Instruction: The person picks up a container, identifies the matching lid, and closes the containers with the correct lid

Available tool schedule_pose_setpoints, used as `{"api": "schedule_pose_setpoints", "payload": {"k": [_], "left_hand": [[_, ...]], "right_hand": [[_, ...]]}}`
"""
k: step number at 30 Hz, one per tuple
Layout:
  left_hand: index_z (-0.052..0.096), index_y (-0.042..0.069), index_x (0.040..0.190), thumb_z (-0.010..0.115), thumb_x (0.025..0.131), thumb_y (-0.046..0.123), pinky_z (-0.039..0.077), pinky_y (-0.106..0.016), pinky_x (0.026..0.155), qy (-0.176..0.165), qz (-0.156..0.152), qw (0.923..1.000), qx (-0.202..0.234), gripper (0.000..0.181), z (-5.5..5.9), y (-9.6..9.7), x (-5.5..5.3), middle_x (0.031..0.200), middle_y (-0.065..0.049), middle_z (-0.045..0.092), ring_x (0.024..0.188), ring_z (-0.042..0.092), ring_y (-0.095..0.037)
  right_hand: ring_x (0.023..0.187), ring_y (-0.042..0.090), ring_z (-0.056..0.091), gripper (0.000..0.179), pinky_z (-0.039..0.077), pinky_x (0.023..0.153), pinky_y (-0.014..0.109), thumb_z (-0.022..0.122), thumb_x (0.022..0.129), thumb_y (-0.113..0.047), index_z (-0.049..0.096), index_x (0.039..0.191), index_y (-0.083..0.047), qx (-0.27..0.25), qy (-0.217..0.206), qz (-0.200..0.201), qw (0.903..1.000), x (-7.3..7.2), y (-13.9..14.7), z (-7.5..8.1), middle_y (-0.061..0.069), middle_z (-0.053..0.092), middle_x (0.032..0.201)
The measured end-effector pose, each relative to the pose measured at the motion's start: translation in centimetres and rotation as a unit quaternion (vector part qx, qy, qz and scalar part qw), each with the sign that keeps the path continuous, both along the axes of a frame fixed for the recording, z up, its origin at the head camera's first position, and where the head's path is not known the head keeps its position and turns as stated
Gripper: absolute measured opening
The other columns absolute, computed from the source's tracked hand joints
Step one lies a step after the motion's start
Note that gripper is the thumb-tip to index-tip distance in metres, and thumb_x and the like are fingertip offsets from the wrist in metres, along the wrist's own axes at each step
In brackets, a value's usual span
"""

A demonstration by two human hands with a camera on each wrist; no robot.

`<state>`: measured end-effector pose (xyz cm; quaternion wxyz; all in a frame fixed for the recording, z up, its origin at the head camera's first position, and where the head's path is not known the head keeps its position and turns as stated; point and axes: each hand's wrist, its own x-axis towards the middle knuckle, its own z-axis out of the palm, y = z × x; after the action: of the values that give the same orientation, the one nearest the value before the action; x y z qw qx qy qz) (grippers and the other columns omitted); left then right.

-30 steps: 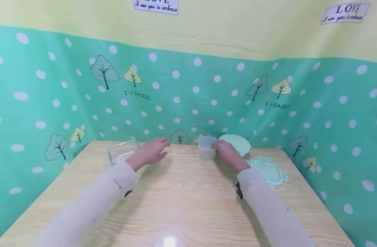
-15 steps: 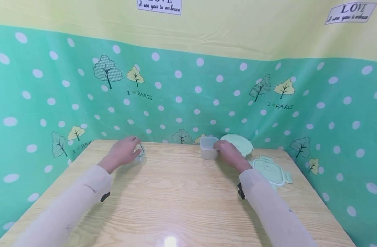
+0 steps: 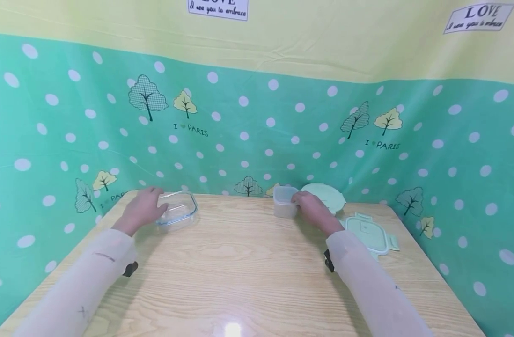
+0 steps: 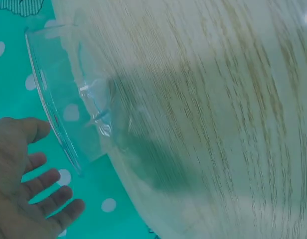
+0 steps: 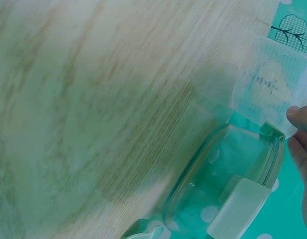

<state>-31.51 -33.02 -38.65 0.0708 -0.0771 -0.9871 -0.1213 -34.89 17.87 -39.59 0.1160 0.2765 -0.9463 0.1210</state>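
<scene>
My left hand (image 3: 141,208) is at the left end of a rectangular clear glass food container (image 3: 178,216), which stands at the table's back left. In the left wrist view its thumb points to the rim of the glass container (image 4: 69,99), and the fingers (image 4: 49,199) are apart and loosely extended beside it. My right hand (image 3: 313,210) pinches the rim of a small, clear plastic box (image 3: 284,208) at the back right of the middle. The right wrist view shows the thumb and fingertips at the edge of this plastic box (image 5: 263,84).
Behind my right hand is a container with a pale green lid (image 3: 326,194); its glass side (image 5: 228,159) shows in the right wrist view. A square green lid with clips (image 3: 368,233) lies nearer the right edge. A polka-dot cloth (image 3: 257,121) hangs behind the wooden table (image 3: 240,271).
The left hand has moved left, passing over the glass container to its left end, so most of the container shows again. The right hand stays at the plastic box.
</scene>
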Motion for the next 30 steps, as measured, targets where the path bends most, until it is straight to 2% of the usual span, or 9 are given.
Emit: {"api": "schedule_pose_setpoints", "payload": {"k": [9,14,18,24,30], "left_hand": [[0.029,-0.013,0.152,0.054,0.102,0.028,0.037,-0.077,0.101,-0.047,0.029,0.9985,0.004,0.069,-0.6,-0.8,-0.5,0.148,-0.045,0.025,0.131,0.026,-0.066],[0.026,-0.017,0.150,0.049,0.102,0.024,0.038,-0.076,0.101,-0.070,0.044,0.9966,0.007,0.067,-1.2,-1.0,-0.5,0.145,-0.047,0.025,0.128,0.026,-0.065],[0.028,-0.020,0.147,0.047,0.101,0.019,0.038,-0.075,0.102,-0.073,0.047,0.9961,0.014,0.064,-1.5,-1.0,-0.5,0.144,-0.047,0.026,0.127,0.029,-0.065],[0.032,-0.023,0.144,0.048,0.098,0.012,0.035,-0.076,0.104,-0.071,0.035,0.9966,0.023,0.059,-1.6,-0.8,-0.8,0.142,-0.049,0.029,0.126,0.032,-0.068],[0.032,-0.024,0.143,0.047,0.095,0.004,0.036,-0.073,0.106,-0.071,0.030,0.9956,0.052,0.058,-1.7,-0.8,-1.0,0.139,-0.049,0.032,0.126,0.035,-0.067]], "right_hand": [[0.113,0.030,0.066,0.026,0.056,0.099,0.043,0.063,0.095,0.010,0.072,0.116,-0.003,-0.007,0.003,-0.001,1.0000,0.0,0.1,0.1,0.015,0.071,0.119],[0.114,0.030,0.066,0.025,0.056,0.100,0.041,0.062,0.096,0.009,0.072,0.116,-0.003,-0.002,0.000,-0.002,1.0000,-0.1,0.1,0.0,0.014,0.071,0.119],[0.113,0.029,0.067,0.023,0.056,0.099,0.041,0.062,0.096,0.008,0.072,0.114,-0.003,0.001,0.007,-0.001,1.0000,0.0,0.0,0.1,0.014,0.071,0.118],[0.112,0.030,0.067,0.022,0.057,0.098,0.041,0.065,0.095,0.008,0.072,0.113,-0.002,0.004,0.014,-0.001,0.9999,0.0,-0.2,0.1,0.015,0.071,0.117],[0.112,0.030,0.067,0.021,0.057,0.098,0.042,0.064,0.095,0.008,0.072,0.112,-0.002,-0.001,0.010,0.000,1.0000,0.1,-0.2,0.2,0.015,0.071,0.117]]}}
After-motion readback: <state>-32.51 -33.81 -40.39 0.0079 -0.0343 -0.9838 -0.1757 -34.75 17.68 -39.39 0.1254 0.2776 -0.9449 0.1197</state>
